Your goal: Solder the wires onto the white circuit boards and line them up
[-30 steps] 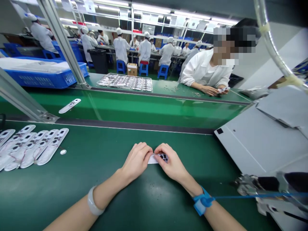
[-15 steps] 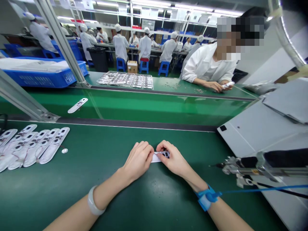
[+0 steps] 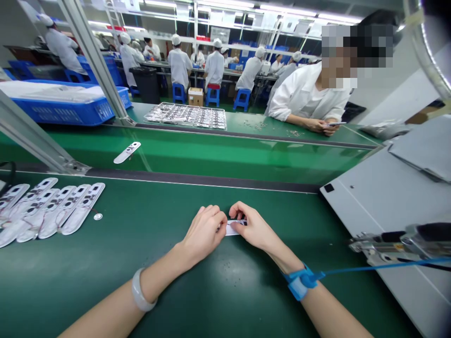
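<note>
A small white plastic panel with dark electronic parts (image 3: 231, 229) lies on the green bench between my hands, largely covered by them. My left hand (image 3: 205, 230) is closed over its left end, with thumb and fingers pinched together. From the other side my right hand (image 3: 252, 227) grips it, the thumb pressed on top and the forefinger curled. A thin wire seems to run between my fingertips, too small to make out well. On my right wrist sits a blue strap (image 3: 301, 281) with a cord leading right.
Several similar white panels (image 3: 82, 209) lie at the left, a round disc (image 3: 97, 216) wired beside them. Another panel (image 3: 127, 152) is on the green conveyor (image 3: 225, 157). A metal tool (image 3: 387, 246) juts in from the right. Across the belt, a co-worker (image 3: 299, 96) handles a part near a filled tray (image 3: 186, 116).
The panel on the conveyor has shifted right. At the right, the metal tool has swung away from my hands. My hands keep nearly the same place on the panel. The co-worker has tilted their part.
</note>
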Motion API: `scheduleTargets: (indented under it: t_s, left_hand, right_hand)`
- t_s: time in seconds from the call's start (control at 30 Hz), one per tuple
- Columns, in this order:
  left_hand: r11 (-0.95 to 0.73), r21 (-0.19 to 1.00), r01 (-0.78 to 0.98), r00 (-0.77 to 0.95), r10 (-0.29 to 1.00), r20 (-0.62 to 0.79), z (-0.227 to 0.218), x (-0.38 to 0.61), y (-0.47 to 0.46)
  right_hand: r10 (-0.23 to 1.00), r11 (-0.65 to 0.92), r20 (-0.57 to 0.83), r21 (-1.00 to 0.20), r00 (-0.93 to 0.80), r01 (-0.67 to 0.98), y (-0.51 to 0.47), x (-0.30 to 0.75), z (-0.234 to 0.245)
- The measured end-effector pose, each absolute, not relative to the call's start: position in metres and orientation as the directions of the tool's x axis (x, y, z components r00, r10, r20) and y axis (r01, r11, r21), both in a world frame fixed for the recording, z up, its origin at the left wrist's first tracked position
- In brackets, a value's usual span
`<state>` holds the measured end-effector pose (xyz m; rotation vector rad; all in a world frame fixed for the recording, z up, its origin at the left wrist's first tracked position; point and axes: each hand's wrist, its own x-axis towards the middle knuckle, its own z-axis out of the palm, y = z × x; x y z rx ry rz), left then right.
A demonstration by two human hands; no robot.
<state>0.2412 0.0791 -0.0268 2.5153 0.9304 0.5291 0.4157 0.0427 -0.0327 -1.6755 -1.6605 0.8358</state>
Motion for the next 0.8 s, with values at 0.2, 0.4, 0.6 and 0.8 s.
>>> scheduleTargets:
  t_s: [0.2,0.4,0.6,0.8]
  left_hand:
    - [-0.685,0.510,0.519,0.705,0.681,0.198,-0.025,0.242,0.082]
    - [-0.709,0.526,0.470,0.744,0.639,0.196,-0.022,0.239,0.087]
    - [-0.822,0.371,0.433,0.842,0.515,0.158,-0.014,0.236,0.091]
    - [-0.870,0.294,0.396,0.883,0.449,0.137,-0.010,0.235,0.094]
  right_hand:
    - [0.998,-0.027,-0.051,-0.786,-0.022,0.618,0.052,0.412,-0.028]
    - [0.997,-0.024,-0.060,-0.781,-0.037,0.624,0.054,0.412,-0.026]
    - [0.998,-0.013,-0.053,-0.784,-0.046,0.621,0.054,0.415,-0.029]
    - [0.999,0.008,-0.015,-0.752,-0.028,0.659,0.049,0.411,-0.030]
